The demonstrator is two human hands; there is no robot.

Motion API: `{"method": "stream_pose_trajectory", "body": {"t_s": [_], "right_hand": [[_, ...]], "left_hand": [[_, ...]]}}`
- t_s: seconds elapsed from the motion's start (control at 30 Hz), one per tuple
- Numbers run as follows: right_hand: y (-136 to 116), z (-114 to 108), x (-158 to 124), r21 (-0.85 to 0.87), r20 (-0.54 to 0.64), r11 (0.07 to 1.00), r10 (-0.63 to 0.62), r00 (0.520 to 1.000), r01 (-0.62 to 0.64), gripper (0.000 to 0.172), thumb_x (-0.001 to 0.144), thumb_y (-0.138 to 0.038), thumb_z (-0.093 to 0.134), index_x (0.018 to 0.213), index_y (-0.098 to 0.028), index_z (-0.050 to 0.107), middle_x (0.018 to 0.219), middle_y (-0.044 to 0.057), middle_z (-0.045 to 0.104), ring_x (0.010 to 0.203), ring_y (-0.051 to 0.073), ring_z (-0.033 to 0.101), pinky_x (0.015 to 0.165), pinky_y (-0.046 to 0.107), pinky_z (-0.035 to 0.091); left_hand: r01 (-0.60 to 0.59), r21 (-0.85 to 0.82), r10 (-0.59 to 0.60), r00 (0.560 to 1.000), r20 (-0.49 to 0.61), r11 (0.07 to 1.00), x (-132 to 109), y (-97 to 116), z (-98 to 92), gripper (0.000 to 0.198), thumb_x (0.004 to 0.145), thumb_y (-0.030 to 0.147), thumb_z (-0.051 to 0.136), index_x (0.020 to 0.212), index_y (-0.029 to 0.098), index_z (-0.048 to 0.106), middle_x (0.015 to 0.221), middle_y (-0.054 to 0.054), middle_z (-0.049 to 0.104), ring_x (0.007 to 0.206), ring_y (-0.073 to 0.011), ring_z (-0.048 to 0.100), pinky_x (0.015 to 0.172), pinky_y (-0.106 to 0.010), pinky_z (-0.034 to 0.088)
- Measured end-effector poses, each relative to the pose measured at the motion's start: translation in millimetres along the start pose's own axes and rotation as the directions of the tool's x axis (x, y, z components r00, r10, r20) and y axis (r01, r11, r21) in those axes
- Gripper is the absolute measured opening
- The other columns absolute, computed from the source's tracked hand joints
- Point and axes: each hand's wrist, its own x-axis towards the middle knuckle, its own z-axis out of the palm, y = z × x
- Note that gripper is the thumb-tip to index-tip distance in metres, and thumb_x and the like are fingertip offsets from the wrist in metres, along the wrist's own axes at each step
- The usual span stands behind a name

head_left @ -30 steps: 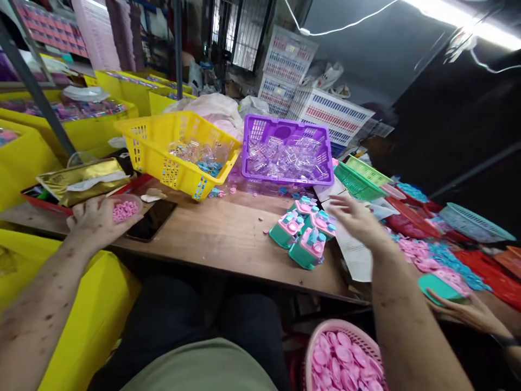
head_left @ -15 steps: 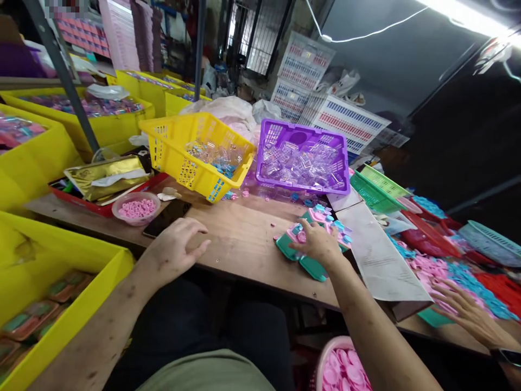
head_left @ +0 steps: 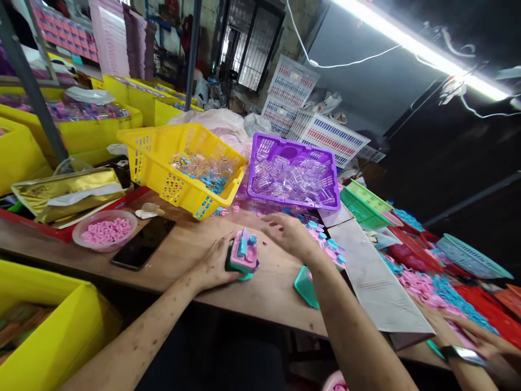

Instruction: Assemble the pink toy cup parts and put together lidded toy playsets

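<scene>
My left hand (head_left: 214, 263) is wrapped round a small pink-and-teal plastic toy piece (head_left: 246, 254) with blue parts on top, which stands on the wooden table (head_left: 179, 255). My right hand (head_left: 291, 234) hovers over the table right of that piece, its fingers stretched out and nothing visible in them. Beneath the right forearm lies a teal plastic part (head_left: 306, 288), partly hidden. Several more pink pieces with blue tops (head_left: 325, 239) sit in a row behind the right wrist. Tilted beyond the hand is a purple basket (head_left: 293, 203) of clear plastic covers.
A yellow basket (head_left: 158, 187) leans at the back left. Nearer stand a bowl of small pink parts (head_left: 105, 231) and a black phone (head_left: 142, 244). A cardboard flap (head_left: 366, 266) borders the right side; beyond it a co-worker's hands (head_left: 459, 331) reach among pink and blue parts.
My left hand has moved right and closed round the toy piece, which now stands nearer the table's middle. My right hand has left the pieces and shifted left. A second co-worker's hand now shows.
</scene>
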Motion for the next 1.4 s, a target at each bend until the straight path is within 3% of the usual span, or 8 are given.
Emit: {"method": "stream_pose_trajectory", "body": {"t_s": [0.2,0.47,0.67,0.8,0.93,1.03,1.23,1.4], "right_hand": [[83.3,-49.2,100.5,-0.129,-0.173,0.938,0.297,0.939,-0.321,0.034,0.103,-0.022,0.060,0.128,-0.016,0.083,0.117,0.014,0.086,0.107,0.029,0.081,0.103,0.041,0.062],[83.0,3.5,182.4,-0.117,-0.222,0.951,0.257,0.941,-0.288,0.030,0.104,-0.038,0.062,0.115,-0.019,0.083,0.103,0.009,0.087,0.095,0.024,0.078,0.092,0.032,0.058],[104.4,-8.4,185.8,-0.130,-0.331,0.913,0.327,0.885,-0.386,0.044,0.111,-0.047,0.047,0.119,-0.019,0.080,0.112,0.015,0.084,0.108,0.030,0.076,0.101,0.039,0.056],[140.8,-22.6,190.4,-0.128,-0.335,0.851,0.447,0.829,-0.510,0.053,0.098,-0.046,0.070,0.142,-0.016,0.070,0.134,0.022,0.075,0.124,0.037,0.070,0.113,0.049,0.053],[152.3,-12.2,184.8,-0.109,-0.276,0.850,0.473,0.837,-0.516,0.050,0.086,-0.048,0.084,0.125,-0.020,0.073,0.128,0.019,0.072,0.116,0.035,0.070,0.109,0.047,0.055],[147.4,-8.2,177.1,-0.059,-0.320,0.863,0.460,0.828,-0.502,0.039,0.089,-0.040,0.077,0.119,-0.018,0.069,0.132,0.022,0.070,0.122,0.037,0.067,0.114,0.049,0.050],[125.5,-34.5,165.2,0.213,-0.375,0.857,0.515,0.771,-0.469,0.059,0.107,-0.056,0.044,0.151,-0.017,0.047,0.115,0.018,0.072,0.105,0.035,0.071,0.100,0.050,0.058],[81.6,-45.0,111.7,0.483,-0.128,0.803,0.460,0.879,-0.350,0.071,0.108,-0.068,0.015,0.146,-0.025,0.057,0.094,0.009,0.069,0.079,0.027,0.070,0.074,0.039,0.061]], "left_hand": [[-0.113,-0.018,0.113,0.993,0.013,0.993,-8.1,-9.8,4.5,0.133,0.061,0.049,0.110,0.169,0.026,0.035,0.166,-0.020,0.052,0.160,-0.0465,0.049,0.136,-0.070,0.040],[-0.115,-0.030,0.118,0.985,0.129,0.993,-9.8,-7.3,0.1,0.144,0.071,0.065,0.105,0.179,0.024,0.019,0.178,-0.027,0.042,0.169,-0.0515,0.038,0.141,-0.076,0.025],[-0.115,-0.045,0.120,0.985,0.120,0.992,-8.8,-5.4,-1.0,0.140,0.067,0.060,0.107,0.176,0.028,0.025,0.176,-0.023,0.048,0.167,-0.0482,0.044,0.142,-0.074,0.027],[-0.137,-0.056,0.142,0.985,0.098,0.989,-6.9,-6.8,0.7,0.138,0.066,0.059,0.108,0.174,0.028,0.028,0.172,-0.021,0.052,0.163,-0.0472,0.049,0.143,-0.073,0.026],[-0.153,-0.094,0.161,0.984,0.080,0.984,-4.6,-4.9,0.0,0.129,0.069,0.062,0.105,0.172,0.028,0.033,0.167,-0.020,0.057,0.159,-0.0456,0.054,0.141,-0.071,0.032],[-0.165,-0.104,0.171,0.983,0.059,0.981,-4.2,-3.2,-0.4,0.125,0.071,0.061,0.103,0.170,0.027,0.034,0.166,-0.019,0.058,0.158,-0.0443,0.055,0.141,-0.068,0.033],[-0.137,-0.070,0.143,0.986,0.087,0.988,-5.0,-3.3,-0.8,0.128,0.070,0.061,0.104,0.170,0.026,0.032,0.169,-0.022,0.055,0.161,-0.0468,0.052,0.142,-0.073,0.027],[-0.128,-0.079,0.135,0.987,0.092,0.989,-3.6,-2.0,-4.4,0.128,0.068,0.060,0.107,0.168,0.024,0.036,0.167,-0.021,0.057,0.160,-0.0466,0.052,0.142,-0.072,0.026]]}}
